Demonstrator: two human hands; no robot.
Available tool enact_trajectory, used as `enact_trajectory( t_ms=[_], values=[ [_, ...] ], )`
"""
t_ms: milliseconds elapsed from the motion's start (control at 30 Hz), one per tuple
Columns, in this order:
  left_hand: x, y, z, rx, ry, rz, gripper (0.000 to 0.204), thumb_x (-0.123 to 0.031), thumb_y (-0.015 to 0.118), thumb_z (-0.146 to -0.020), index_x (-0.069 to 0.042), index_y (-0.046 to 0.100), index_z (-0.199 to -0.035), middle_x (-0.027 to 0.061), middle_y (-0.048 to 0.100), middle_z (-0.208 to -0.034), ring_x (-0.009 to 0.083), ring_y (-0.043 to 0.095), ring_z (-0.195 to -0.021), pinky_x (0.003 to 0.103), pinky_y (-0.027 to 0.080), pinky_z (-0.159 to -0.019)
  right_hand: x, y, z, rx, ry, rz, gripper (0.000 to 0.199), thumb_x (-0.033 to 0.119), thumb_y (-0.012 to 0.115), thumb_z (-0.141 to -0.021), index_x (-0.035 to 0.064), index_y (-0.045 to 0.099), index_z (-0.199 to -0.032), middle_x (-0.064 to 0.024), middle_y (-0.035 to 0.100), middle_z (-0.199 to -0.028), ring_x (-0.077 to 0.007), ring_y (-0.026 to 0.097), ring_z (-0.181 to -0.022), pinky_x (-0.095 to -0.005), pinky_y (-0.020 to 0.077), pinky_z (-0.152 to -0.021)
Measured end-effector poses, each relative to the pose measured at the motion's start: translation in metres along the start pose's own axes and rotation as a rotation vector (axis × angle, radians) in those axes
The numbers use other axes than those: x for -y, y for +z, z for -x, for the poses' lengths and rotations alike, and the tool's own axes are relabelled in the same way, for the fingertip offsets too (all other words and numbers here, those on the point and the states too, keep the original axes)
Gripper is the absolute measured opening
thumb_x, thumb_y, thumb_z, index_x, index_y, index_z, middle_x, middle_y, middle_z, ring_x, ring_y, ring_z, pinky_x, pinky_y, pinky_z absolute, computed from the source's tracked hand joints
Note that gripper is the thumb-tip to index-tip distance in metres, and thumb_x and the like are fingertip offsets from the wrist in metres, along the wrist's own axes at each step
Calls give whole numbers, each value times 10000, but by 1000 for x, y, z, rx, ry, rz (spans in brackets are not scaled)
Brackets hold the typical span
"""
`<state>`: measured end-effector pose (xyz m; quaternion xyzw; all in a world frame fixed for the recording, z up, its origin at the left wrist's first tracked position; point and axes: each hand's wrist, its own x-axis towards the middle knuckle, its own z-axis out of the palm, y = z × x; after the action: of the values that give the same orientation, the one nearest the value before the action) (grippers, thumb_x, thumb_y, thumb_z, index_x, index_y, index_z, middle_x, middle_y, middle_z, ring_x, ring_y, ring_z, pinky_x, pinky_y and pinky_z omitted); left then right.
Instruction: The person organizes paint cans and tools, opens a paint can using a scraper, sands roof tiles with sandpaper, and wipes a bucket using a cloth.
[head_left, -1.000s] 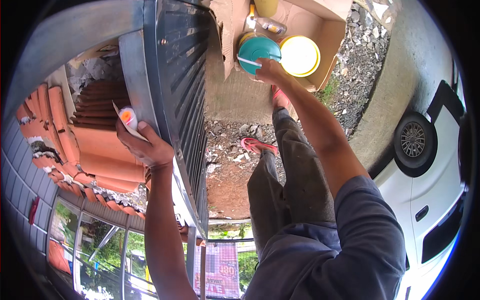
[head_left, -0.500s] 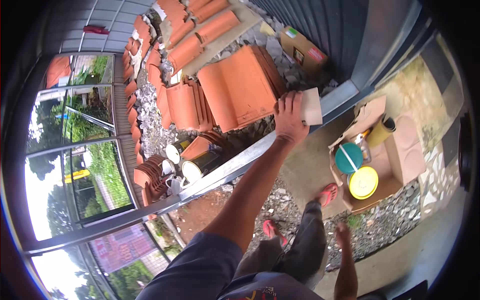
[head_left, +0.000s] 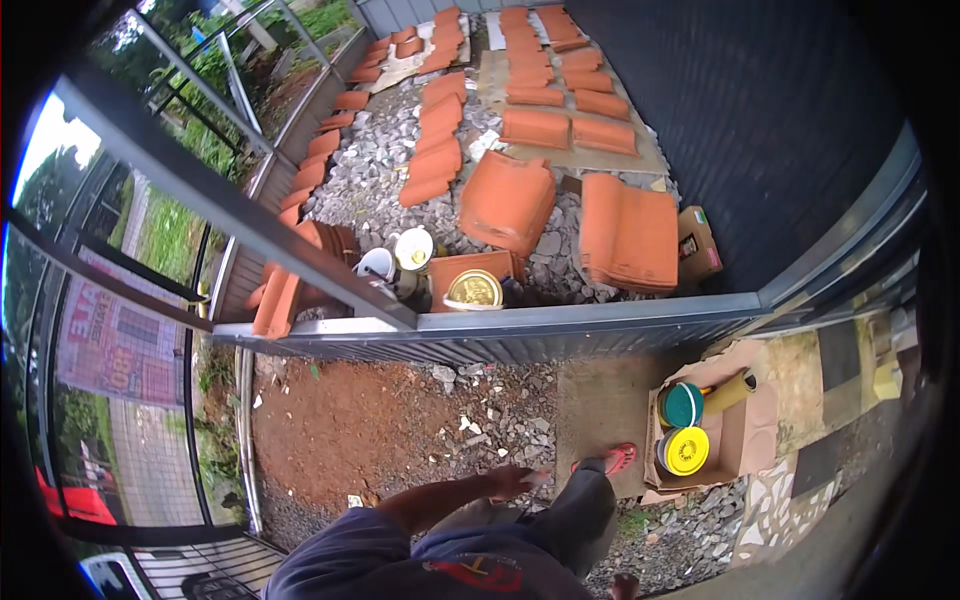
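Standing over the wall, nothing in hand

The one hand [head_left: 515, 480] in view, seemingly the left, hangs loose and empty by the thigh, fingers released; the other hand is out of view. Well to its right an open cardboard box [head_left: 735, 440] holds a teal lid [head_left: 683, 404], a yellow lid [head_left: 687, 451] and a tan tube [head_left: 730, 392], untouched. Far ahead of the hand, past the metal wall [head_left: 520, 335], tins [head_left: 473, 290] stand among clay tiles [head_left: 628, 232] lying on gravel, many spread in rows, some stacked. By my judgement, work is paused, with much left.
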<state>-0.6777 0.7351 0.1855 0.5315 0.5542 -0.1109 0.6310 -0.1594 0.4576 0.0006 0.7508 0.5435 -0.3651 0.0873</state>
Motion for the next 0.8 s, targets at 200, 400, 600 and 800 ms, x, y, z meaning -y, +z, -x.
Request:
enact_trajectory(
  t_ms=[200,400,600,800],
  values=[
    [224,23,176,-804,-46,350,742,-677,495,-968,22,732,-891,290,697,-834,435,703,-839,518,514,-730,382,-101,-7,-185,-590,-520,234,218,672,-951,-10,659,-1000,-156,671,-914,-254,679,-863,-404,530,-774],
    [194,22,327,-1086,84,698,582,-510,673,-955,17,696,-711,95,593,-549,131,554,-519,400,445,-484,651,-64,147,1036,-802,-618,644,192,765,-929,20,413,-1439,-124,627,-1271,-209,652,-1083,-360,561,-912],
    [252,57,344,-931,411,1266,538,-527,613,-986,0,724,-995,110,725,-853,156,673,-763,361,530,-647,718,-6,183,942,-729,-670,694,85,811,-814,28,439,-1397,-127,620,-1261,-227,656,-1111,-387,548,-954],
    [422,101,330,-910,-271,823,620,-568,509,-1001,3,705,-1144,209,725,-1085,338,706,-992,448,553,-863,787,22,116,745,-420,-826,553,129,688,-839,57,509,-1357,-68,639,-1122,-214,650,-1013,-363,546,-910]
  ],
)
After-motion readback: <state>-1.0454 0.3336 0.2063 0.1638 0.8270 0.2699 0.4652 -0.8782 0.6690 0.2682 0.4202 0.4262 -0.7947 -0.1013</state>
